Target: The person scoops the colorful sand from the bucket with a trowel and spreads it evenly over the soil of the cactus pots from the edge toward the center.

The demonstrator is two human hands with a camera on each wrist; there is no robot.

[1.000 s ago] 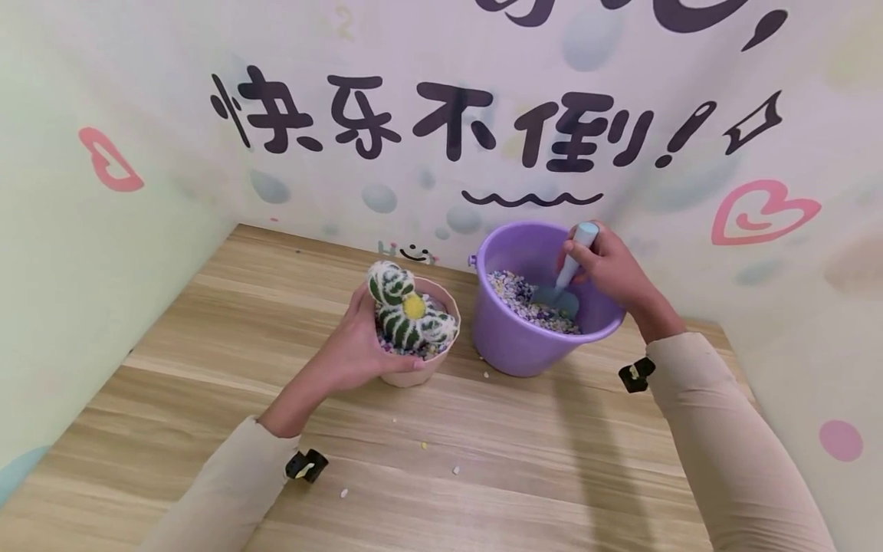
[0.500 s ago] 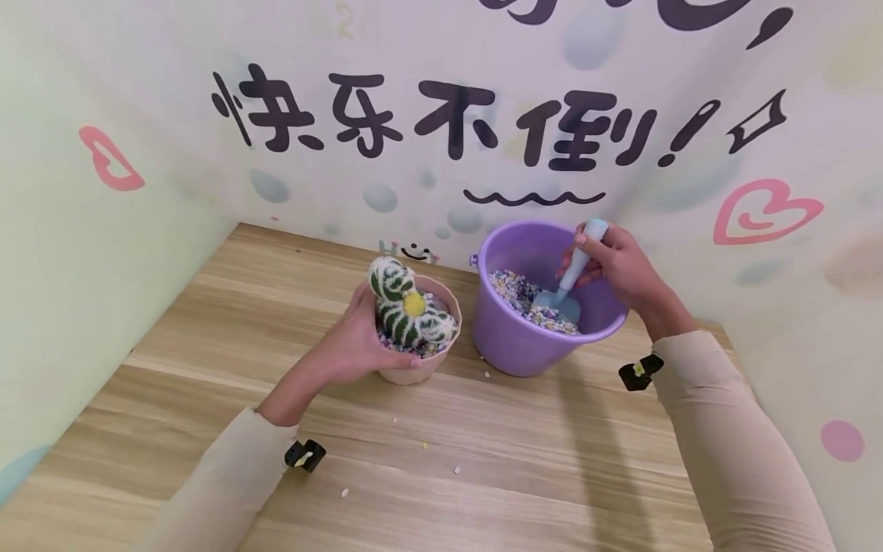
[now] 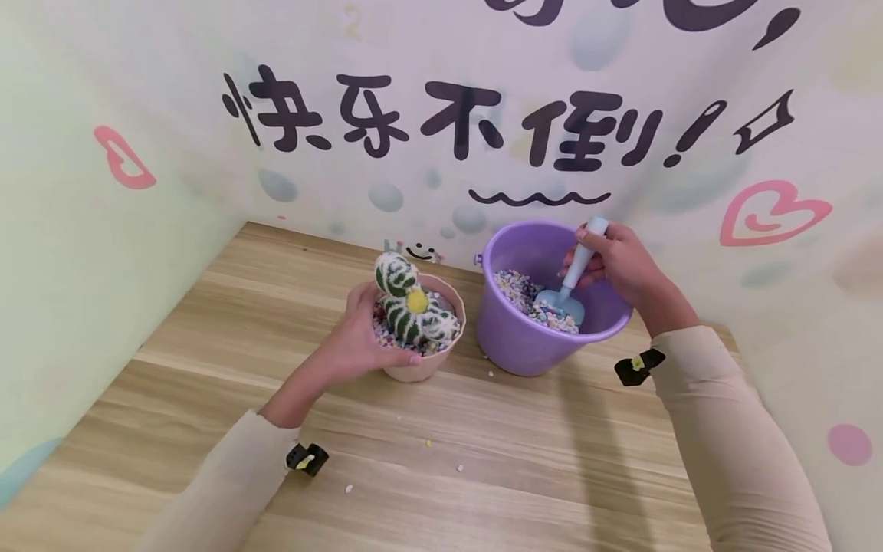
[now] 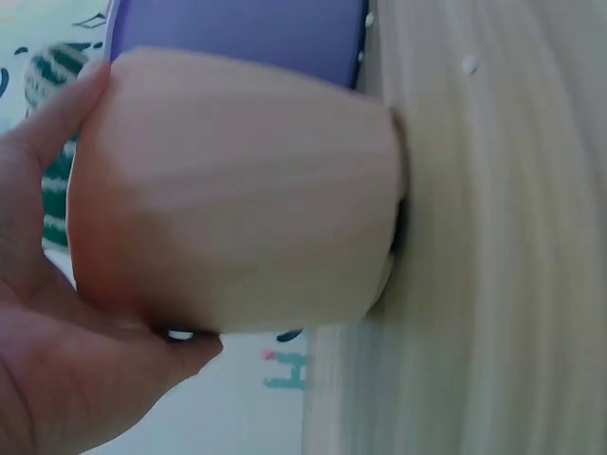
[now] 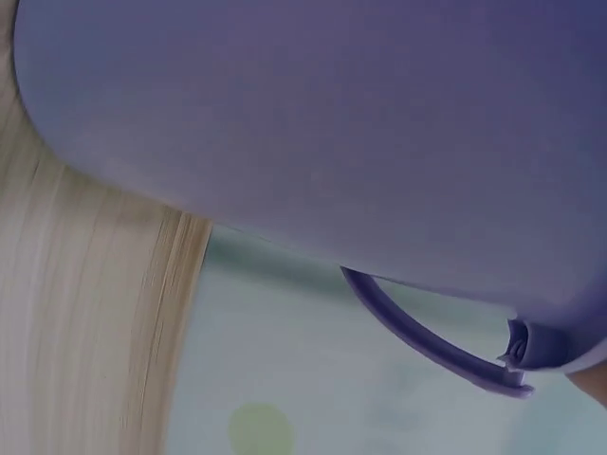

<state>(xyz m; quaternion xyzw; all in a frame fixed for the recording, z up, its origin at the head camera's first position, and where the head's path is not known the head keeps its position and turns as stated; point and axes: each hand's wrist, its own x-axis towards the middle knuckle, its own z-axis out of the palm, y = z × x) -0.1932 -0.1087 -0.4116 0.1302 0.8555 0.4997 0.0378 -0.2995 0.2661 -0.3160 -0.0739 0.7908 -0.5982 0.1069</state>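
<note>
A pale pink flowerpot (image 3: 412, 372) stands on the table, with a fuzzy green-and-white cactus (image 3: 405, 313) bearing a yellow flower and colored pebbles inside. My left hand (image 3: 359, 337) grips the pot around its left side, thumb at the front near the rim; the left wrist view shows the pot wall (image 4: 237, 190) close up. My right hand (image 3: 621, 261) holds the handle of a light blue shovel (image 3: 579, 261) over the purple bucket (image 3: 517, 345). The shovel's blade carries pebbles and lies at the pebbles (image 3: 513, 290) in the bucket. The bucket hides the right hand's fingers in the right wrist view.
The wooden table (image 3: 276, 307) has several stray pebbles in front of the pot and bucket. A printed backdrop (image 3: 448, 176) rises right behind both. The bucket's handle (image 5: 427, 341) hangs down on its back side.
My right hand has drawn the shovel slightly up and to the right, and its blade now shows more, loaded with pebbles. The left hand keeps its grip on the pot.
</note>
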